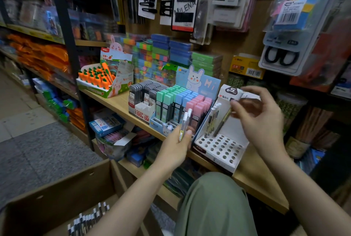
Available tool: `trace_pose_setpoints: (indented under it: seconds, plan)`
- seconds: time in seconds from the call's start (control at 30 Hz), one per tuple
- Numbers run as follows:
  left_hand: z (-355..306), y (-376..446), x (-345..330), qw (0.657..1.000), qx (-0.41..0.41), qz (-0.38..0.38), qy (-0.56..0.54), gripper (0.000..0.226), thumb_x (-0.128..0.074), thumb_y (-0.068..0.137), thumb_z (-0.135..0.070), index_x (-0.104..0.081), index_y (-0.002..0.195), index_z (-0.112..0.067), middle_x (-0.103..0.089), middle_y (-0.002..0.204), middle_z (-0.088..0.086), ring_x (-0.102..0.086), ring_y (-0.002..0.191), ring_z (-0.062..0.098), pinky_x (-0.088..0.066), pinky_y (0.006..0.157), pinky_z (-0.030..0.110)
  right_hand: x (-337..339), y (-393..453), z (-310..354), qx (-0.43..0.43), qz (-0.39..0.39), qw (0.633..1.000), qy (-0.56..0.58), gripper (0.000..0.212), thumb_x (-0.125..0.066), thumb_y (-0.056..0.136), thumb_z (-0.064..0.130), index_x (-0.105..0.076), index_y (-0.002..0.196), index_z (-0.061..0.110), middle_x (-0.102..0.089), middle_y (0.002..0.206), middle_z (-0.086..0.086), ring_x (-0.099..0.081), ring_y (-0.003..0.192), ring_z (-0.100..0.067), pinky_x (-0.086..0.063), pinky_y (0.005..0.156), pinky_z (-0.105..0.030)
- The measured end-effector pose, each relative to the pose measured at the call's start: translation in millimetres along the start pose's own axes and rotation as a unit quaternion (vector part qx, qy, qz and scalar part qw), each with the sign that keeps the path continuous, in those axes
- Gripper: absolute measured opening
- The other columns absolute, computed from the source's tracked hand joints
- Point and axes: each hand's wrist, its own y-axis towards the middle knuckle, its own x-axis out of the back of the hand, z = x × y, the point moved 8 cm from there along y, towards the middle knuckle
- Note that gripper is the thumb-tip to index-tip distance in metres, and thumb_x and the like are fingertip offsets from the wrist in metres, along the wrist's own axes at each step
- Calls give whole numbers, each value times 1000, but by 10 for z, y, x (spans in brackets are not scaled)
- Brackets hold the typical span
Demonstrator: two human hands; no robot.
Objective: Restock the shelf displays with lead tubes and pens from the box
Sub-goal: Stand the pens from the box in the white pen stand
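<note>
Writing: "M&G" and ".5" are read on the pen display [220,146]; "Hi" on the lead tube display [197,82].
Left hand [173,145]: two white pens [184,124] are gripped, upright, caps up.
Right hand [257,114]: a dark pen [222,122] is pinched, tilted, tip down over the holes.
Box [57,194]: more pens are held inside.

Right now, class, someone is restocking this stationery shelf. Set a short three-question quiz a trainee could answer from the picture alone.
1. True or false: the left hand holds white-capped pens.
2. What is the right hand doing? A) resting on the shelf B) lowering a dark pen toward the white holed pen stand C) lifting scissors
3. Which lead tubes stand nearest the pen stand: pink, blue or green?

Key: 1 true; 2 B; 3 the pink lead tubes.
</note>
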Motion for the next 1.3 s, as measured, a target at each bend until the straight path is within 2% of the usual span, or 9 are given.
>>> trace_pose_setpoints:
  seconds: [0.13, 0.23, 0.33, 0.53, 0.67, 0.83, 0.97, 1.1, 1.3]
  plan:
    - [-3, 10, -59, 997, -23, 21, 66, 29, -34, 95, -62, -55, 99, -43, -64, 93, -9, -57, 85, 0, -42, 70, 20, 58, 45, -20, 69, -21, 989, -132, 34, -72, 86, 20, -58, 111, 39, -70, 90, 13, -70, 81, 0, -56, 72, -16]
    - [-36, 27, -217, 988, -43, 71, 129, 31, -30, 101, -53, -55, 101, -33, -58, 91, -14, -54, 85, 2, -41, 71, 21, -7, 17, -110, 90, -27, 984, -151, 33, -72, 86, 17, -58, 111, 34, -68, 88, 12, -66, 80, 6, -50, 72, -4]
    - [-47, 60, -264, 975, -75, 80, 194, 31, -38, 102, -39, -61, 98, -18, -62, 88, 2, -58, 83, 15, -43, 69, 29, -56, 3, -201, 80, -34, 983, -160, 31, -71, 87, 18, -59, 109, 35, -67, 86, 12, -67, 79, 2, -54, 72, -13]
    - [25, 41, -223, 972, -96, 42, 211, 30, -48, 100, -36, -51, 70, -35, -53, 64, -10, -49, 57, 1, -33, 50, 14, -87, 10, -320, 47, -24, 986, -157, 29, -70, 88, 21, -59, 109, 37, -71, 88, 5, -70, 81, -10, -60, 77, -38]
    - [41, 44, -172, 974, -85, 26, 209, 32, -49, 99, -37, -52, 68, -31, -55, 64, -9, -51, 57, 3, -35, 52, 14, -125, 59, -319, 43, -17, 983, -177, 27, -72, 87, 21, -60, 107, 35, -70, 86, 7, -69, 82, -10, -56, 77, -28]
    - [20, 29, -172, 975, -66, 38, 207, 33, -49, 99, -36, -51, 67, -30, -58, 67, -6, -54, 61, 8, -43, 59, 25, -234, 143, -347, 34, 18, 973, -226, 22, -75, 83, 15, -68, 103, 23, -66, 84, 8, -65, 80, -8, -53, 76, -22]
    - [22, 23, -166, 977, -57, 40, 199, 32, -49, 99, -36, -52, 68, -31, -58, 68, -5, -54, 62, 10, -43, 60, 26, -246, 128, -269, 72, 4, 963, -260, 20, -75, 84, 15, -72, 103, 19, -69, 90, 5, -61, 75, -1, -38, 70, -2]
    - [44, 3, -168, 980, -49, 40, 188, 27, -50, 99, -34, -54, 73, -32, -58, 68, -9, -56, 64, 7, -42, 58, 20, -255, 121, -285, 30, -1, 958, -286, 17, -74, 85, 18, -73, 101, 21, -72, 84, 7, -62, 71, -3, -43, 69, -14]
    - [30, -1, -163, 984, -30, 47, 171, 20, -51, 99, -34, -58, 81, -31, -60, 70, -8, -55, 64, 5, -41, 58, 18, -310, 33, -284, 4, 22, 941, -337, 20, -68, 89, 22, -70, 109, 20, -74, 89, 1, -67, 77, -11, -39, 58, -16]
